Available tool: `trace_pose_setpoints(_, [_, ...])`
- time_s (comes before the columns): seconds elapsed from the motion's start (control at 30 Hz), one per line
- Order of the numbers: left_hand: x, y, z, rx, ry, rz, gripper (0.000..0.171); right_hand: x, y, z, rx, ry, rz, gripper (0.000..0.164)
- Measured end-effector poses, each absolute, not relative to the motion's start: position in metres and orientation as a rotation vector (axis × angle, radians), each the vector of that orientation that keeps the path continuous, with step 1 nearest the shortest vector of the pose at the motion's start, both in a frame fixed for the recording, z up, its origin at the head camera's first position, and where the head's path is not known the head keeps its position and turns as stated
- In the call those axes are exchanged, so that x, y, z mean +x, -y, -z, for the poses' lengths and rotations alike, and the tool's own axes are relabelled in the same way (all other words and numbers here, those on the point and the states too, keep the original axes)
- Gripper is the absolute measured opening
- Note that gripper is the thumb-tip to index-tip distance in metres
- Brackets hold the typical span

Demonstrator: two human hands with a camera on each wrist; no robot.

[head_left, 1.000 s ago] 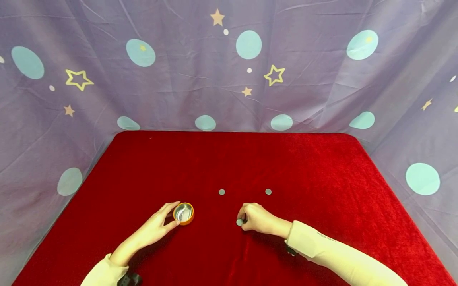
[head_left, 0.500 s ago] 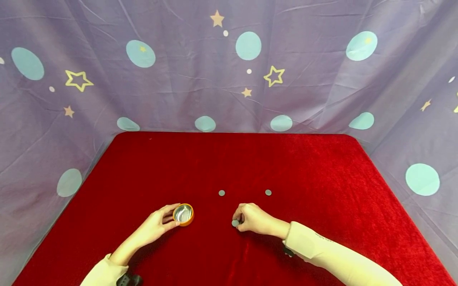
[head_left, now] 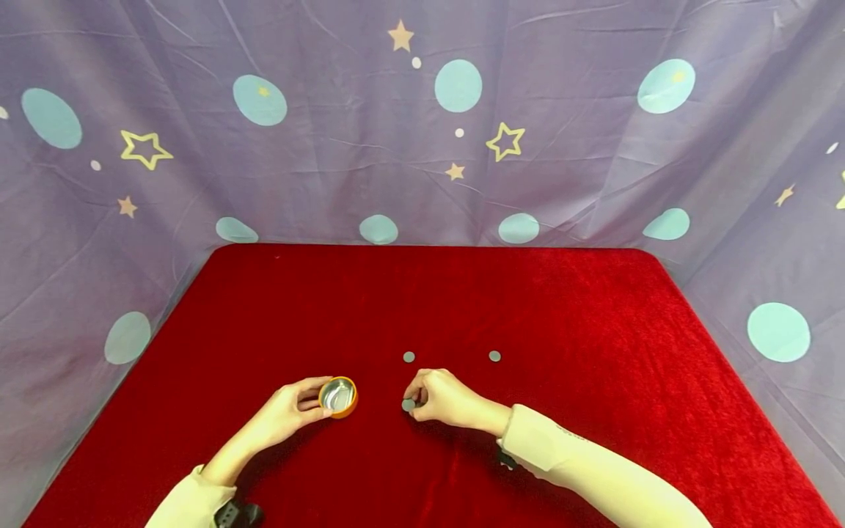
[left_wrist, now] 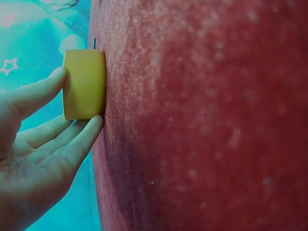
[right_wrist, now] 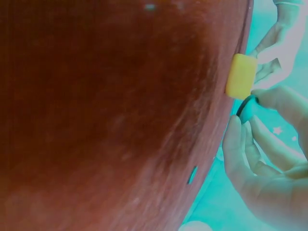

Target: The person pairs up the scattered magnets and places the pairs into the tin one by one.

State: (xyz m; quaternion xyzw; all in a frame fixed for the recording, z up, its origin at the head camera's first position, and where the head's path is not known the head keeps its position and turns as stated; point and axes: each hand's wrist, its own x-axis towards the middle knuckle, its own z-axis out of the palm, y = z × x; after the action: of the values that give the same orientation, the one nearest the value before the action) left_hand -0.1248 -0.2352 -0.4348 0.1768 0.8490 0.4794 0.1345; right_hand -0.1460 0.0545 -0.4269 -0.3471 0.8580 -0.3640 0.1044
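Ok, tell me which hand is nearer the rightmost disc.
Right. The right hand is left of the rightmost disc and closer to the person, pinching another disc; the left hand is much farther left, holding the bowl.

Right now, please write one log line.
left hand: holds shiny-lined orange bowl; right hand: pinches grey disc; red cloth: two more discs

Staged, booth-like setting; type of room beyond cannot be told. Wrinkled purple curtain (head_left: pixel 317 169), printed with pale-blue dots (head_left: pixel 458 86) and stars (head_left: pixel 400 35), hangs behind and along both sides of a red velvet-covered counter (head_left: pixel 422 301).
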Motion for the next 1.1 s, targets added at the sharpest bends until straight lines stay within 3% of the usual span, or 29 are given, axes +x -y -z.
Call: trace_pose_setpoints(1.1, [-0.127, 0.236, 0.431, 0.467, -2.419, -1.4, 0.056, -0.152, 0.007, 0.421, -0.965, -2.489, 1.256, 0.015])
